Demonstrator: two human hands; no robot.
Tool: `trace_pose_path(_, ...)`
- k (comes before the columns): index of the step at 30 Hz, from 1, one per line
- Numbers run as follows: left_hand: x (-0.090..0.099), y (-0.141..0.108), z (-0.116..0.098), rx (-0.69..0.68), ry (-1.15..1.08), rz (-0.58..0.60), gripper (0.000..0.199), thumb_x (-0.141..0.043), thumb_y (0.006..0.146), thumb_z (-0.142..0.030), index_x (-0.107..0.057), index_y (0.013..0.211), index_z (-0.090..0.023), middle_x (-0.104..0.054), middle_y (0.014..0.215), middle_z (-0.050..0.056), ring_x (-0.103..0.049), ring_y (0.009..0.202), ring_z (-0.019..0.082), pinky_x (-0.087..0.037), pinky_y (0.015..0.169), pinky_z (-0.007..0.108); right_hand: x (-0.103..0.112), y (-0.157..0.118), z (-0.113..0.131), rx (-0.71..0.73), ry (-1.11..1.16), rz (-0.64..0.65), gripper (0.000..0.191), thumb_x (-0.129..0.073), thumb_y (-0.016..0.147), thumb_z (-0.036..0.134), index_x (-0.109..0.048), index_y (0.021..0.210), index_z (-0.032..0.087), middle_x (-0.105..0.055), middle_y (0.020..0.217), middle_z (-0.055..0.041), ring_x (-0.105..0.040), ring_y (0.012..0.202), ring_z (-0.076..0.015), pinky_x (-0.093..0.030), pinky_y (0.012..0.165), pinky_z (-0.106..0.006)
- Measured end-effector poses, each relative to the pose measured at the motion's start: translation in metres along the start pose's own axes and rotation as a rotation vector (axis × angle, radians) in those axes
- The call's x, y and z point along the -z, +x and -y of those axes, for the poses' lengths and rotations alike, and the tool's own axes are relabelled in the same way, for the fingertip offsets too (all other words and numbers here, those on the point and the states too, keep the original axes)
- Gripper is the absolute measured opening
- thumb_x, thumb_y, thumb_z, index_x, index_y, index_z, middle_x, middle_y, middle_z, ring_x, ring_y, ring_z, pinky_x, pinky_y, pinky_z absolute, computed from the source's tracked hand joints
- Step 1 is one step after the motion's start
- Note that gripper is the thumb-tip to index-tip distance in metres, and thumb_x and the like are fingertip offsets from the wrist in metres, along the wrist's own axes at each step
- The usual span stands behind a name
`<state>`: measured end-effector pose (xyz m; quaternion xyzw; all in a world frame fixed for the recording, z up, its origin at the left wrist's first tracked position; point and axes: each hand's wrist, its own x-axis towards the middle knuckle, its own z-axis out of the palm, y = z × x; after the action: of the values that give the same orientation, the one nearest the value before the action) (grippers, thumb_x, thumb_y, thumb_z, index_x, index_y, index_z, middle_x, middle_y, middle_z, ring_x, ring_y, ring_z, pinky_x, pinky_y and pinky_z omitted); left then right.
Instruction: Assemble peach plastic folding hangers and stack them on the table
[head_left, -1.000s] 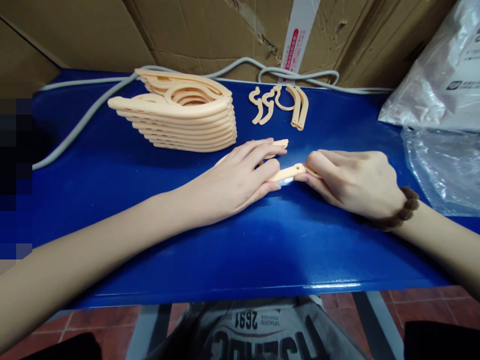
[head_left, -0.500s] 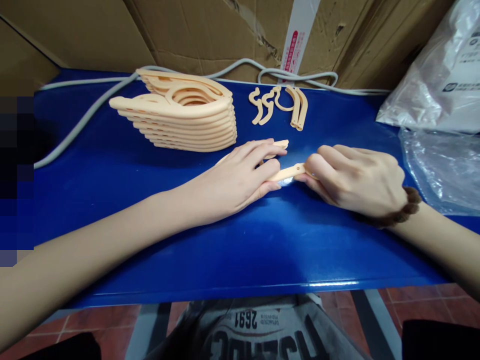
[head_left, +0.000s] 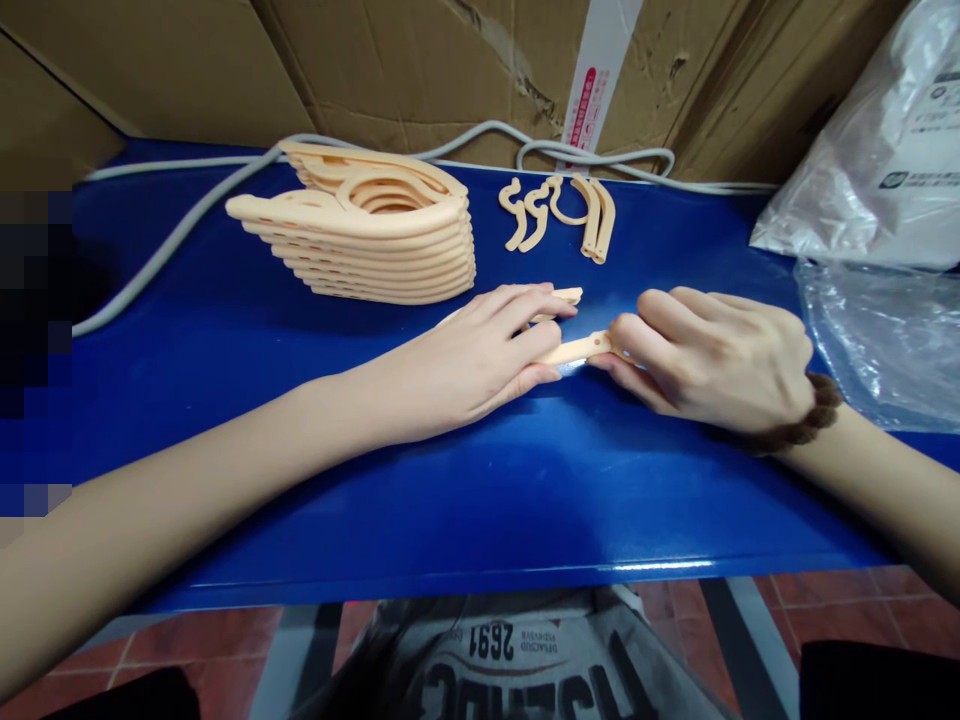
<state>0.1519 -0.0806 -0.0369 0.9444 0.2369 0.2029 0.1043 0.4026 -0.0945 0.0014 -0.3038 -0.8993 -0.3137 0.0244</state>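
Observation:
Over the table, my left hand (head_left: 510,335) is closed around a cream plastic hanger piece (head_left: 574,350), part of what looks like a folding hanger. Its far arm (head_left: 566,297) pokes out beyond my fingers, and the rest lies hidden under the palm. My right hand (head_left: 697,350), knuckles up, pinches the right end of the same piece between thumb and curled fingers. A short stretch with a small hole shows between the two hands. Behind my left hand stands a stack of folded cream hangers (head_left: 390,270). Loose hook pieces (head_left: 535,215) and curved arm pieces (head_left: 602,220) lie behind the hands.
The blue table (head_left: 480,500) ends at a front edge near my lap. Along its back runs a grey cable (head_left: 187,215), before cardboard boxes (head_left: 420,70). To the right are a filled plastic bag (head_left: 855,180) and a flat clear plastic sheet (head_left: 877,350).
Both hands stay on the hanger piece in almost the same place. The whole view has shifted very slightly; nothing was taken up or let go.

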Motion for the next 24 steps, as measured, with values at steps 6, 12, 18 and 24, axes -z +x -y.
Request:
trace_pose_path(6, 0.0013, -0.0003, 0.0010, -0.019, 0.002, 0.000, 0.021, -0.039, 0.109, -0.026, -0.056, 0.113, -0.015, -0.048, 0.153, 0.017, -0.037, 0.150, 0.027, -0.034, 0.124, 0.049, -0.0043, 0.0013, -0.0008, -0.012, 0.080, 0.004, 0.049, -0.032, 0.107, 0.047, -0.063, 0.078, 0.021, -0.052, 0.064, -0.0026, -0.044, 0.062, -0.0167, -0.027, 0.056, -0.031)
trace_pose_path(12, 0.0019, -0.0002, 0.0008, -0.030, -0.009, 0.013, 0.024, -0.038, 0.109, -0.028, -0.057, 0.112, -0.014, -0.048, 0.152, 0.019, -0.037, 0.149, 0.029, -0.033, 0.124, 0.048, -0.0095, -0.0004, -0.0015, 0.034, 0.171, -0.160, 0.041, -0.042, 0.107, 0.041, -0.060, 0.077, 0.019, -0.056, 0.064, -0.0001, -0.049, 0.060, -0.0139, -0.030, 0.055, -0.029)
trace_pose_path(18, 0.0047, 0.0000, 0.0003, -0.024, -0.064, 0.036, 0.021, -0.041, 0.107, -0.027, -0.058, 0.104, -0.015, -0.046, 0.153, 0.019, -0.035, 0.150, 0.029, -0.032, 0.124, 0.047, -0.0069, -0.0006, -0.0006, 0.019, 0.324, -0.127, 0.036, -0.049, 0.104, 0.040, -0.058, 0.077, 0.020, -0.057, 0.064, -0.0002, -0.050, 0.060, -0.0137, -0.031, 0.055, -0.030)
trace_pose_path(24, 0.0059, -0.0001, 0.0000, -0.018, -0.081, 0.051, 0.017, -0.045, 0.105, -0.024, -0.059, 0.099, -0.015, -0.045, 0.154, 0.019, -0.035, 0.150, 0.030, -0.032, 0.124, 0.048, -0.0090, -0.0008, -0.0003, 0.019, 0.370, -0.139, 0.037, -0.049, 0.104, 0.042, -0.054, 0.074, 0.021, -0.056, 0.061, 0.0013, -0.050, 0.057, -0.0126, -0.029, 0.053, -0.030)
